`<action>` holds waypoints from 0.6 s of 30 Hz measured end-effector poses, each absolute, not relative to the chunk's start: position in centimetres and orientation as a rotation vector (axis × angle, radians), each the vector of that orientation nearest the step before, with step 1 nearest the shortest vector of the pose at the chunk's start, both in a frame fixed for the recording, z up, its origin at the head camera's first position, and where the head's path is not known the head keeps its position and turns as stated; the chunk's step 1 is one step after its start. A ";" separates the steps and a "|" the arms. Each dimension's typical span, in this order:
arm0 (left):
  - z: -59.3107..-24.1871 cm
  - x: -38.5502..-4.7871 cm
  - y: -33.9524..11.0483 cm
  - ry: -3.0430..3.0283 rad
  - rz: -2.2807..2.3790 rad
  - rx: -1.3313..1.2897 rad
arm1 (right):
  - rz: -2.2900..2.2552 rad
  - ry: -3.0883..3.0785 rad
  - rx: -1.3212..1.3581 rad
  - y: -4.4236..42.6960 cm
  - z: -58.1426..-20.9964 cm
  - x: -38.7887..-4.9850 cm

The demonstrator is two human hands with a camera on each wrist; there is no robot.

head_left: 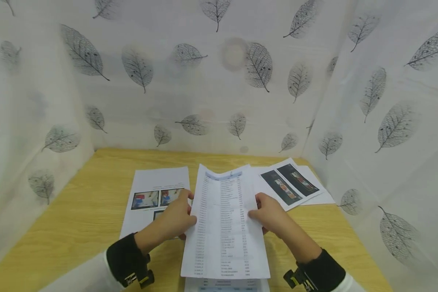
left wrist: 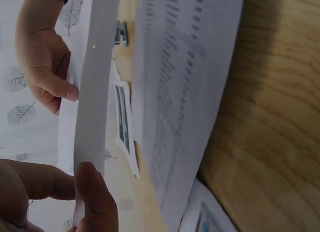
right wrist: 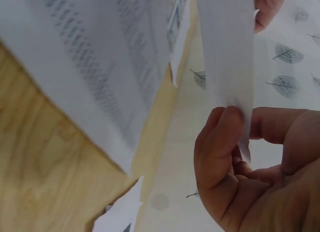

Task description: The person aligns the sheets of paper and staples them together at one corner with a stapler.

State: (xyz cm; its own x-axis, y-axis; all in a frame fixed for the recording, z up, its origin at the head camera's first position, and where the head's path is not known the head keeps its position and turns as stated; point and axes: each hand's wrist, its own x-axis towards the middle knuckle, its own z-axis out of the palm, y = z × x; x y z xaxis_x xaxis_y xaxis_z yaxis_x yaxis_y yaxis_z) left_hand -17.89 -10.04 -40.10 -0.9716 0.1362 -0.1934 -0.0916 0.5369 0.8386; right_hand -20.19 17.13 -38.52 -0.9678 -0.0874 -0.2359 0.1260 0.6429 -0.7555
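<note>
Between both hands hangs a printed sheet of paper (head_left: 222, 227) with columns of small text and a blue-grey header band. My left hand (head_left: 173, 217) pinches its left edge, thumb on the printed face and fingers behind. At the right edge my right hand (head_left: 275, 215) pinches it the same way. The sheet is raised off the table, its top edge bowed. In the left wrist view, the held sheet (left wrist: 92, 107) shows nearly edge-on. Below it lies another printed sheet (left wrist: 185, 92), mostly hidden in the head view.
On the wooden table (head_left: 76, 202), a sheet with colour photos (head_left: 142, 182) lies at left, partly behind my left hand. Overlapping sheets with dark pictures (head_left: 295, 182) lie at back right. A leaf-patterned white curtain (head_left: 211, 93) encloses the back and sides.
</note>
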 end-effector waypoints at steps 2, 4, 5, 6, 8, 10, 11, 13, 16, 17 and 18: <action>-40.7 -17.4 -9.7 2.543 1.358 0.026 | -1.193 2.614 0.041 17.4 -39.1 -19.9; -41.2 -17.0 -9.6 2.535 1.333 0.022 | -1.158 2.616 0.043 17.6 -39.6 -19.7; -41.4 -16.8 -9.5 2.531 1.325 0.019 | -1.149 2.613 0.042 17.6 -39.8 -19.7; -41.6 -16.7 -9.5 2.527 1.319 0.016 | -1.143 2.609 0.042 17.7 -40.1 -19.6; -42.0 -16.5 -9.3 2.526 1.307 0.004 | -1.130 2.607 0.033 17.8 -40.5 -19.6; -42.3 -16.4 -9.2 2.542 1.277 -0.009 | -1.106 2.612 0.027 17.8 -40.9 -19.5; -42.4 -16.3 -9.1 2.552 1.255 -0.018 | -1.094 2.613 0.026 17.8 -41.1 -19.5; -42.7 -16.3 -9.0 2.572 1.215 -0.029 | -1.058 2.622 0.032 17.8 -41.4 -19.5; -43.2 -16.1 -9.0 2.574 1.181 -0.025 | -0.996 2.638 0.040 17.7 -41.9 -19.5; -43.3 -16.1 -9.0 2.571 1.174 -0.020 | -0.981 2.643 0.046 17.7 -42.1 -19.5; -43.4 -16.1 -8.9 2.563 1.171 -0.015 | -0.963 2.649 0.054 17.6 -42.3 -19.6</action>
